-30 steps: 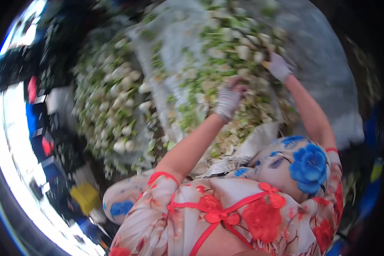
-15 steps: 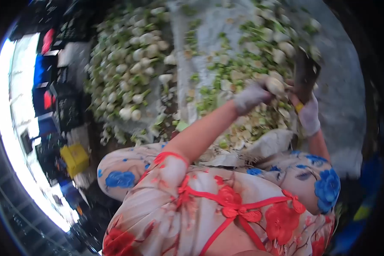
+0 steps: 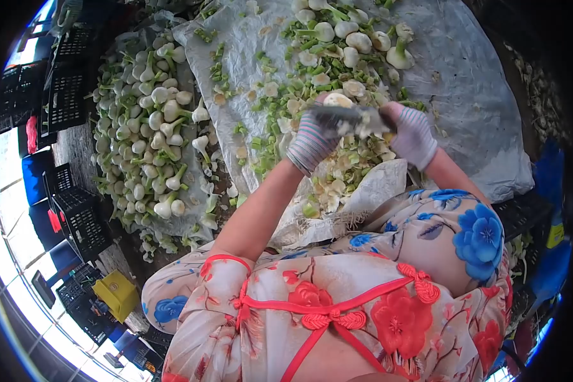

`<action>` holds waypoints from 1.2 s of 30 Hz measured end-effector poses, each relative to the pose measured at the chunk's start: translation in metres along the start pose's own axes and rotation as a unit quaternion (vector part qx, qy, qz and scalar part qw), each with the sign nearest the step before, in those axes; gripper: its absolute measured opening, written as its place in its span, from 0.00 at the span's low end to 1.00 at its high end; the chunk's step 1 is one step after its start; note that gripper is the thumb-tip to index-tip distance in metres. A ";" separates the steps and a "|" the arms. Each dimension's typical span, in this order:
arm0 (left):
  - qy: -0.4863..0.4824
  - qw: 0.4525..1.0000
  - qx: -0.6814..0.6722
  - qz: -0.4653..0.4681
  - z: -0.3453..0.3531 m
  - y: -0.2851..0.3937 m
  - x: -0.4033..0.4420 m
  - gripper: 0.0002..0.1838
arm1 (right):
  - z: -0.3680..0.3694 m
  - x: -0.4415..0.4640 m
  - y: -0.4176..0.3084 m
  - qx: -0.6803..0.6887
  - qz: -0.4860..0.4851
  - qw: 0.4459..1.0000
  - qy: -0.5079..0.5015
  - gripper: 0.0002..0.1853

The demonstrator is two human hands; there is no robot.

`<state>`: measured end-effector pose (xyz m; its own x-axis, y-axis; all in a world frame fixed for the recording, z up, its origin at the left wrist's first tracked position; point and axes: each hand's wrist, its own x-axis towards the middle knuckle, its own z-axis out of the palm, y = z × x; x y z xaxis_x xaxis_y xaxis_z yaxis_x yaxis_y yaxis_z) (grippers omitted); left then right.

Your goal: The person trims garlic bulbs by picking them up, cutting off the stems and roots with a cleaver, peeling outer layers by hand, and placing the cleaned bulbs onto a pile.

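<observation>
My left hand (image 3: 312,141), in a striped glove, is closed around a pale garlic bulb (image 3: 337,100), which shows just past the blade. My right hand (image 3: 416,135), gloved too, grips a dark, broad-bladed knife (image 3: 328,114) whose handle is mostly hidden in the fist. The blade lies sideways across the front of the bulb and the left fingers, partly blurred; whether it touches the bulb I cannot tell. Beneath both hands spreads a heap of cut green stems and papery skins (image 3: 334,184). Several garlic bulbs (image 3: 358,42) lie beyond the hands.
A large pile of garlic bulbs with green stems (image 3: 153,121) lies to the left. Pale plastic sheeting (image 3: 471,127) covers the ground under the trimmings. Black crates (image 3: 79,216) and a yellow container (image 3: 118,296) stand at the far left. My knees flank the near edge.
The knife has swung from upright on the right to lying across the bulb by my left hand. The whole view has shifted, and the hands appear farther left.
</observation>
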<state>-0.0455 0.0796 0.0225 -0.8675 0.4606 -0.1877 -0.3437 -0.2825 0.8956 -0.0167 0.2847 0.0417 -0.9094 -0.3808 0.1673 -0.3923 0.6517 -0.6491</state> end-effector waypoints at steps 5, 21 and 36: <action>0.069 0.939 0.331 -0.065 -0.010 0.003 0.004 0.27 | 0.021 -0.044 0.086 -0.146 0.182 0.972 0.021 0.10; 0.169 0.863 -0.434 -0.194 -0.006 -0.012 0.016 0.16 | 0.017 0.010 0.011 -0.154 -0.088 0.981 0.081 0.18; 0.185 0.897 -0.401 -0.011 -0.172 0.013 0.001 0.15 | -0.045 0.070 0.137 0.398 0.378 0.823 0.146 0.19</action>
<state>-0.1129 -0.0679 -0.0349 -0.8664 0.2050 -0.4552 -0.3819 -0.8595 0.3398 -0.1404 0.3768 -0.0026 -0.8918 0.1857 -0.4126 0.4106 -0.0508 -0.9104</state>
